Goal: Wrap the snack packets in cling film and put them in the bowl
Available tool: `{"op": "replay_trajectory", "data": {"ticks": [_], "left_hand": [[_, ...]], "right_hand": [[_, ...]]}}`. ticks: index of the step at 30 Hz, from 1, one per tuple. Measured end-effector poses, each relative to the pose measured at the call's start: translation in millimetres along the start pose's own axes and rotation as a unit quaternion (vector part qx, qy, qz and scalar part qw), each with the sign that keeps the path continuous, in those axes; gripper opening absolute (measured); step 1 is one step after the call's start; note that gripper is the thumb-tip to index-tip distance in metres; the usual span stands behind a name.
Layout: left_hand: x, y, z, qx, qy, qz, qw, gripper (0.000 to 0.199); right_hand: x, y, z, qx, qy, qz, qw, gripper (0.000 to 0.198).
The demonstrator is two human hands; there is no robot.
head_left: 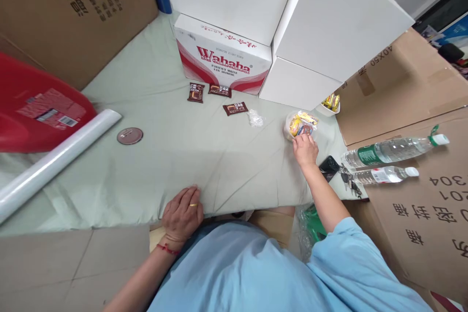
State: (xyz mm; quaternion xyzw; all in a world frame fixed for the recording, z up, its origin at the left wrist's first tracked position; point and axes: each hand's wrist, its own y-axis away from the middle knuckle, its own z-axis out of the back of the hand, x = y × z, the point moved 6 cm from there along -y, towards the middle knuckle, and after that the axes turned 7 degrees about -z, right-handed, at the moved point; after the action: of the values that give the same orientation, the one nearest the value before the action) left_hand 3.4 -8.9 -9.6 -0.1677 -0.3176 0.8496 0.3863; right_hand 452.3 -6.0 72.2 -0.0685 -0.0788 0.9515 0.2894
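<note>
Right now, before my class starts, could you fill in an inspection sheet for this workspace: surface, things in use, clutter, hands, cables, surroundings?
Surface: pale green cloth, creased, covering the table.
Things in use: clear container holding wrapped snacks.
Clutter: three brown cocoa packets, crumpled clear plastic, round disc, white roll, red jug, dark phone-like object, keys, two water bottles.
Hands: left hand palm down at the near edge, holding nothing visible; right hand at the container's near side, grip unclear.
Cables: nothing seen.
Surroundings: Wahaha carton, white boxes, brown cardboard boxes.
</note>
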Motion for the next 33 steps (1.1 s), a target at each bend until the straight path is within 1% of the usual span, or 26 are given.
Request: {"op": "replay_trajectory", "data": {"ticks": [3, 7, 11, 14, 18, 23, 29, 33], "left_hand": [[1.5, 2.6, -2.9, 0.013, 0.01, 0.009, 1.0, 0.05], [4.3, 7.1, -6.2, 0.011, 0.019, 0.017, 1.0, 0.056], [4.7, 6.9, -5.7, 0.003, 0.017, 0.003, 1.0, 0.055], [5.2, 5.2, -5.0, 0.011, 0.011, 0.002, 1.0, 0.057], [5.2, 2.0, -2.7, 0.01, 0.001, -0.007, 1.0, 0.062], [5.8, -4.5, 0.0, 0.005, -0.007, -0.028, 1.0, 0.06], [7.7, -6.2, 0.3, 0.021, -0.023, -0.039, 0.999, 0.065], [7.7, -2.9, 0.4, 0.027, -0.033, -0.046, 0.998, 0.065]], "right_hand": [[-30.7, 4.6, -11.2, 0.019, 0.0, -0.075, 0.997, 0.035], [-86.2, -4.1, -17.2, 0.017, -0.018, -0.122, 0.992, 0.034], [-144.4, -29.4, -23.8, -0.001, -0.033, -0.186, 0.982, 0.031], [-172.5, -56.6, -30.0, -0.003, -0.037, -0.212, 0.977, 0.031], [-193.1, -95.4, -38.1, 0.0, -0.049, -0.225, 0.973, 0.027], [-208.2, -140.9, -50.1, 0.002, -0.059, -0.225, 0.973, 0.022], [-217.7, -190.5, -66.2, 0.002, -0.071, -0.227, 0.971, 0.025], [-218.7, -213.7, -72.6, 0.005, -0.079, -0.221, 0.972, 0.03]]}}
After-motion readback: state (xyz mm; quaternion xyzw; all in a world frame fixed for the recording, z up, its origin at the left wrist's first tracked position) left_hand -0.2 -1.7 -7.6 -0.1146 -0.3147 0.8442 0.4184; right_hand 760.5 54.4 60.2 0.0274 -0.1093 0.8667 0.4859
